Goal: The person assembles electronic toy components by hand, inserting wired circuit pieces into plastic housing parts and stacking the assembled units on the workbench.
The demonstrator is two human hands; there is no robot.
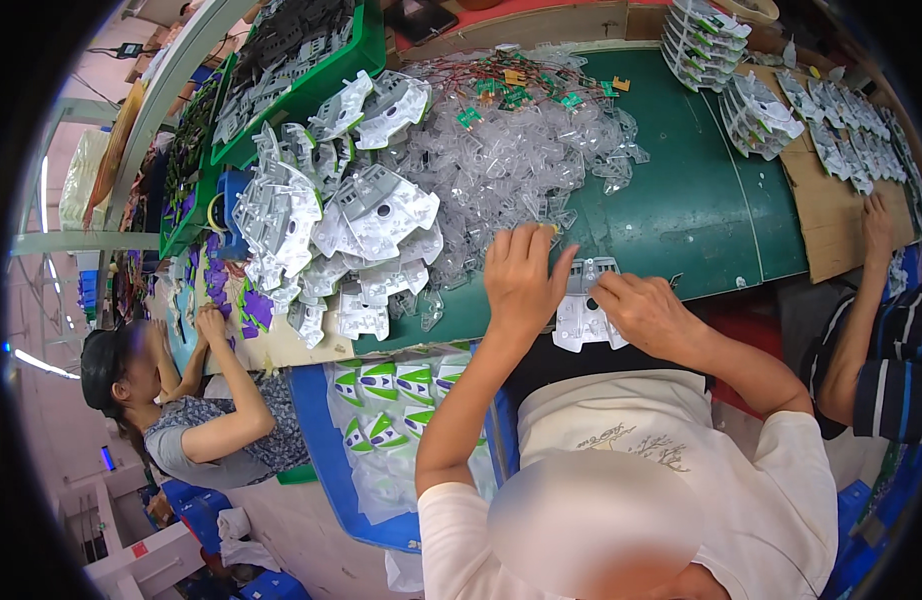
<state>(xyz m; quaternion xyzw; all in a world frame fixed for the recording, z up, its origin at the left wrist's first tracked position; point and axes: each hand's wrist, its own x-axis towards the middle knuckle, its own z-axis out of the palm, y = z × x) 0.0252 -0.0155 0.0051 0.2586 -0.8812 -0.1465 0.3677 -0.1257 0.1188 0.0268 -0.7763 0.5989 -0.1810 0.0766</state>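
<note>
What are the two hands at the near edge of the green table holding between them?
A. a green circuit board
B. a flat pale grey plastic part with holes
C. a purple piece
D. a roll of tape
B: the left hand and right hand both grip a flat pale grey plastic part with holes, at the edge of the green table.

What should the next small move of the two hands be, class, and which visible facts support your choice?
Probably seat the part: the left hand and right hand both grip a pale grey moulded plastic piece at the near edge of the green table. Pressing it together there seems likely, since the pile of clear parts lies just ahead for a refill.
</note>
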